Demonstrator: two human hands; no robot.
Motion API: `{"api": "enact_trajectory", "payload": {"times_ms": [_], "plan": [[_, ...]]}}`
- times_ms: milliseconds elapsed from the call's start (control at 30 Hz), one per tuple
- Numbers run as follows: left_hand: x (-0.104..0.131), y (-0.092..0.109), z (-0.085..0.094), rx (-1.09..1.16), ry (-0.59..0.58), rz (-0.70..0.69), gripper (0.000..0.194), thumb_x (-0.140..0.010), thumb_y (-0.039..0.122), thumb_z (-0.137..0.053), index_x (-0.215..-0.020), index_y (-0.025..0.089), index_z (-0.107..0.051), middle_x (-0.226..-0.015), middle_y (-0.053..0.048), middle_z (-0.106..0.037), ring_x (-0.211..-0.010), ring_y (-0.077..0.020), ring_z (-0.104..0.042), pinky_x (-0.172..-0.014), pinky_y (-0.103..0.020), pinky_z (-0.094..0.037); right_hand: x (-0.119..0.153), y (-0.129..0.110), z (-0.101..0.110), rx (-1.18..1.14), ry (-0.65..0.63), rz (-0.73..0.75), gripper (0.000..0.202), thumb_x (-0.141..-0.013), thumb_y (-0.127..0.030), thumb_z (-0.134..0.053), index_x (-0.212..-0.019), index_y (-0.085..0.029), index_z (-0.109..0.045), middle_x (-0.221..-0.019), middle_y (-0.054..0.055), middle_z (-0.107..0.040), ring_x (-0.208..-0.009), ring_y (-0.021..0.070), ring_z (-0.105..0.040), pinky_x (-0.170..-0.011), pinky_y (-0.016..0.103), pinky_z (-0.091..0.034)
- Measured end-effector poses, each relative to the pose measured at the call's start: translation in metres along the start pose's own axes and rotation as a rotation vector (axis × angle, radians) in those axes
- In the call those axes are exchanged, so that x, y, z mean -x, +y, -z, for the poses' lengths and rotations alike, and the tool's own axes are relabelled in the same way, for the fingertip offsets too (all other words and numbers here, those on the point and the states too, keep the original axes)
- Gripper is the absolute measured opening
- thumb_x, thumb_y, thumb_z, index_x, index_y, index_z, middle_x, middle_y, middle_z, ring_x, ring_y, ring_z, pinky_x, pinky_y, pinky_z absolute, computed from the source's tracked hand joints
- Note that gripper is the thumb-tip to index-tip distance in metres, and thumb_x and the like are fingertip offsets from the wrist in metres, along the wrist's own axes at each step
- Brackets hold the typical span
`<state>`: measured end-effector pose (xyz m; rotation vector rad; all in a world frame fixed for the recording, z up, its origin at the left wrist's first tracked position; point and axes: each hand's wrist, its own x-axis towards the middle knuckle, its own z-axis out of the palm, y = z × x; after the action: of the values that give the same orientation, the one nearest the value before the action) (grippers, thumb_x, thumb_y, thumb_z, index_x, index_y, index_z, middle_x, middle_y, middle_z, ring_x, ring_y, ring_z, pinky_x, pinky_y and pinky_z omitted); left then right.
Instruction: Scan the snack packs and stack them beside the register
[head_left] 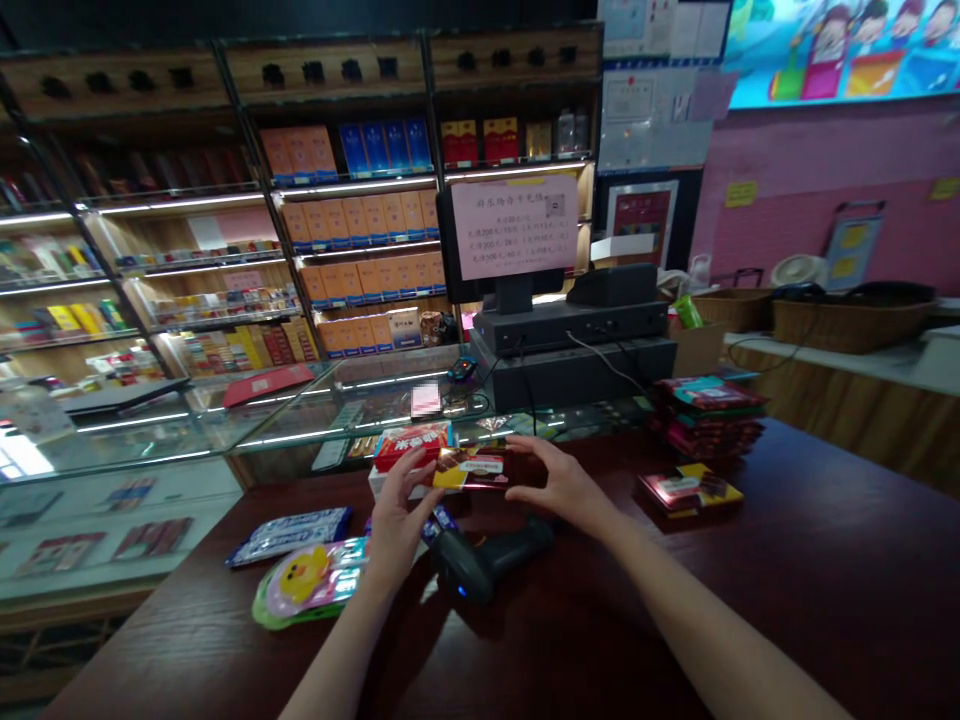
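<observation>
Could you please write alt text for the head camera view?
A person's left hand holds a brown-and-yellow packet, the right hand at its other end, near a barcode scanner on a wooden counter. More packets lie to the right; stocked shelves stand behind.

On my table (862,560): scanner (487,565) nearest me; chocolate pack (472,468) beyond it, between my left hand (397,518) and right hand (566,490); carton (412,445) behind. To my left, long packet (289,535) behind flat pack (307,580); to my right, low pile (690,490) before taller stack (709,415). Beyond the table, monitor (510,235) above cash drawer (585,370), shelves (360,185) behind.
</observation>
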<state>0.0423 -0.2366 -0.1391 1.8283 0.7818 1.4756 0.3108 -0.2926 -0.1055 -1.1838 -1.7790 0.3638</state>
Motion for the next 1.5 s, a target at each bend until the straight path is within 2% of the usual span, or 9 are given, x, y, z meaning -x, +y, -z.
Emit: {"api": "enact_trajectory", "payload": {"times_ms": [100, 267, 567, 767, 967, 1100, 1300, 1400, 1500], "plan": [[0.001, 0.001, -0.004, -0.017, 0.002, -0.047, 0.054, -0.085, 0.030, -0.069, -0.136, 0.027, -0.050, -0.148, -0.012, -0.050, -0.123, -0.0278, -0.062, -0.089, -0.037, -0.061, 0.003, -0.004, 0.011, 0.133, -0.022, 0.094, 0.070, -0.074, -0.044, -0.081, -0.136, -0.026, -0.055, -0.132, 0.009, -0.065, -0.121, 0.0276, -0.060, -0.107, 0.044, -0.044], [0.000, 0.007, -0.019, -0.167, -0.010, -0.164, 0.043, -0.087, 0.030, -0.066, -0.128, 0.025, -0.058, -0.143, -0.012, -0.054, -0.121, -0.0272, -0.064, -0.095, -0.042, -0.058, 0.013, -0.012, 0.036, 0.303, -0.066, 0.168, 0.072, -0.077, -0.046, -0.079, -0.140, -0.027, -0.052, -0.131, 0.010, -0.065, -0.120, 0.0299, -0.059, -0.106, 0.048, -0.043], [-0.009, 0.038, -0.075, -0.247, -0.034, -0.266, 0.031, -0.085, 0.019, -0.063, -0.116, 0.023, -0.064, -0.132, -0.009, -0.062, -0.126, -0.0247, -0.059, -0.108, -0.047, -0.049, 0.039, -0.003, 0.089, 0.496, -0.030, 0.200, 0.070, -0.081, -0.051, -0.075, -0.141, -0.024, -0.051, -0.126, 0.013, -0.065, -0.113, 0.0309, -0.061, -0.099, 0.047, -0.049], [-0.015, 0.056, -0.116, -0.038, -0.133, -0.130, 0.029, -0.083, 0.019, -0.063, -0.112, 0.023, -0.066, -0.141, -0.009, -0.053, -0.120, -0.0226, -0.063, -0.106, -0.043, -0.051, 0.055, 0.003, 0.125, 0.643, 0.018, 0.243, 0.072, -0.081, -0.046, -0.076, -0.142, -0.022, -0.046, -0.116, 0.012, -0.067, -0.105, 0.0291, -0.063, -0.092, 0.046, -0.054], [-0.012, 0.059, -0.164, 0.174, -0.173, -0.036, 0.029, -0.079, 0.017, -0.065, -0.108, 0.022, -0.067, -0.139, -0.009, -0.055, -0.125, -0.0232, -0.059, -0.112, -0.044, -0.044, 0.074, 0.020, 0.162, 0.737, -0.015, 0.219, 0.076, -0.081, -0.042, -0.077, -0.145, -0.023, -0.042, -0.119, 0.013, -0.065, -0.107, 0.0294, -0.063, -0.093, 0.046, -0.055], [-0.005, 0.060, -0.198, 0.302, -0.193, 0.058, 0.032, -0.078, 0.015, -0.064, -0.109, 0.022, -0.066, -0.143, -0.008, -0.050, -0.125, -0.0227, -0.059, -0.114, -0.044, -0.041, 0.086, 0.033, 0.185, 0.797, -0.053, 0.179, 0.080, -0.080, -0.039, -0.079, -0.147, -0.022, -0.039, -0.120, 0.014, -0.064, -0.108, 0.0303, -0.063, -0.094, 0.046, -0.054], [0.007, 0.056, -0.243, 0.468, -0.208, 0.193, 0.033, -0.074, 0.011, -0.066, -0.106, 0.019, -0.067, -0.145, -0.010, -0.048, -0.126, -0.0249, -0.059, -0.114, -0.044, -0.041, 0.097, 0.050, 0.214, 0.868, -0.140, 0.066, 0.084, -0.080, -0.037, -0.079, -0.150, -0.022, -0.036, -0.119, 0.015, -0.064, -0.108, 0.0319, -0.064, -0.094, 0.045, -0.053], [0.013, 0.053, -0.264, 0.516, -0.191, 0.238, 0.033, -0.072, 0.008, -0.068, -0.103, 0.018, -0.067, -0.145, -0.011, -0.048, -0.128, -0.0250, -0.058, -0.116, -0.044, -0.039, 0.099, 0.059, 0.225, 0.898, -0.203, -0.030, 0.088, -0.080, -0.033, -0.078, -0.154, -0.025, -0.030, -0.120, 0.014, -0.065, -0.110, 0.0312, -0.064, -0.095, 0.042, -0.051], [0.018, 0.049, -0.282, 0.580, -0.189, 0.319, 0.037, -0.068, 0.005, -0.070, -0.103, 0.018, -0.066, -0.148, -0.011, -0.045, -0.124, -0.0257, -0.060, -0.113, -0.044, -0.042, 0.100, 0.068, 0.233, 0.922, -0.266, -0.099, 0.091, -0.080, -0.028, -0.076, -0.156, -0.025, -0.025, -0.125, 0.014, -0.065, -0.112, 0.0306, -0.064, -0.096, 0.040, -0.050]]}}
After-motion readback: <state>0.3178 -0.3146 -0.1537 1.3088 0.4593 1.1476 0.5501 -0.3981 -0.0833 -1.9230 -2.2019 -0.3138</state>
